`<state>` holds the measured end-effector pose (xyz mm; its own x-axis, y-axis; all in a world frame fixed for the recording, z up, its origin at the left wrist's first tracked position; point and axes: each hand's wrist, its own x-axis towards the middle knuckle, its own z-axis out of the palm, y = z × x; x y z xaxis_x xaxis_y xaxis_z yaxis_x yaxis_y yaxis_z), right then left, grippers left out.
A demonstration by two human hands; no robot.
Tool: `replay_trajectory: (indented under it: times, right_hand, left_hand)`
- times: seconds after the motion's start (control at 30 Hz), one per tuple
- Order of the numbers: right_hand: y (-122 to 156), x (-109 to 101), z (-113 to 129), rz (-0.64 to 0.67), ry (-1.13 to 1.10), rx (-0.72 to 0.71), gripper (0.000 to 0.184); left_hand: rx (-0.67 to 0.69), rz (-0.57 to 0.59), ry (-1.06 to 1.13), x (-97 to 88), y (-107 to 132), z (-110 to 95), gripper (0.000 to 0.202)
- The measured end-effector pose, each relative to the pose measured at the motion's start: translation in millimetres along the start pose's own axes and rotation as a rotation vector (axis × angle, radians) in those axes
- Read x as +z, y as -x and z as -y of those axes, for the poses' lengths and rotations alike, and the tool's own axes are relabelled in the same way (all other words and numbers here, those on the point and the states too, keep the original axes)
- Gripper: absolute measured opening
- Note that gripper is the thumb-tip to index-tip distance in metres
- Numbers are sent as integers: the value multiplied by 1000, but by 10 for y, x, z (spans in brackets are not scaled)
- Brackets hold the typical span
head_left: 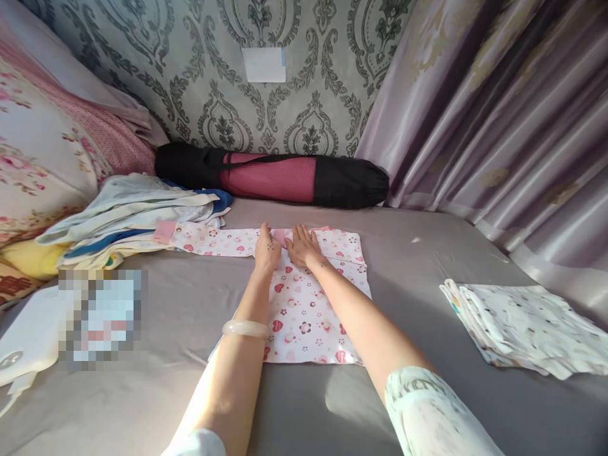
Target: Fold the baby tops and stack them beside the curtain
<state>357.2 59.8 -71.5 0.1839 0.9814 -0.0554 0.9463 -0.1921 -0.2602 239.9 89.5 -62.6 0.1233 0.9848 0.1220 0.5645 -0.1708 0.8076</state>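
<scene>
A white child's shirt [304, 304] printed with red hearts and flowers lies flat in front of me. One sleeve [213, 240] stretches out to the left and ends in a pink cuff; the other is folded across the top of the body, its pink cuff [279, 237] between my hands. My left hand [268, 248] is turned on its side where the outstretched sleeve meets the body, its fingers drawn together on the cloth and partly hidden. Flat on the folded sleeve, my right hand [304, 246] presses down with fingers stretched out.
Loose clothes [137, 202] are heaped at the left, touching the sleeve's cuff. Folded printed clothes [532, 323] lie at the right. A black and pink rolled bag [270, 176] rests along the wall. A white device [38, 332] with a cable sits at the left on the grey sheet [190, 310].
</scene>
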Motion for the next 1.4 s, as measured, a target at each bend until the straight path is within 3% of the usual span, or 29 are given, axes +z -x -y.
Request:
replay_trajectory:
  times: [0.13, 0.23, 0.33, 0.5, 0.63, 0.73, 0.83, 0.97, 1.07, 1.23, 1.4]
  right_hand:
    - [21, -67, 74, -13, -1, -15, 66]
    - [51, -73, 192, -57, 28, -127, 63]
    - [62, -3, 273, -19, 56, -209, 63]
    - [25, 98, 274, 23, 39, -204, 63]
    - [24, 26, 242, 44, -34, -213, 65]
    - [80, -74, 134, -52, -115, -181, 62]
    - [180, -167, -112, -136, -94, -58, 63]
    - [320, -245, -523, -116, 4, 90, 64]
    - [389, -244, -728, -94, 48, 97, 66]
    - [424, -167, -820, -62, 64, 64, 67]
    - [434, -150, -807, -72, 56, 64, 67]
  left_hand:
    - [-23, -22, 53, -15, -21, -6, 58]
    - [-43, -39, 66, -21, -36, -3, 56]
    - [-49, -46, 63, -18, -43, 2, 55]
    - [-21, -30, 33, 18, -54, 25, 56]
    - [0, -8, -5, 48, -57, 42, 57]
    - [24, 12, -16, 63, -44, 44, 57]
    - [91, 48, -47, 78, -23, 36, 55]
    - [232, 82, -141, 117, 4, 22, 51]
    - [350, 137, -271, 168, 41, 15, 50]
    - [325, 278, -505, 237, 135, 25, 50]
    - [333, 307, -567, 230, 164, 24, 53]
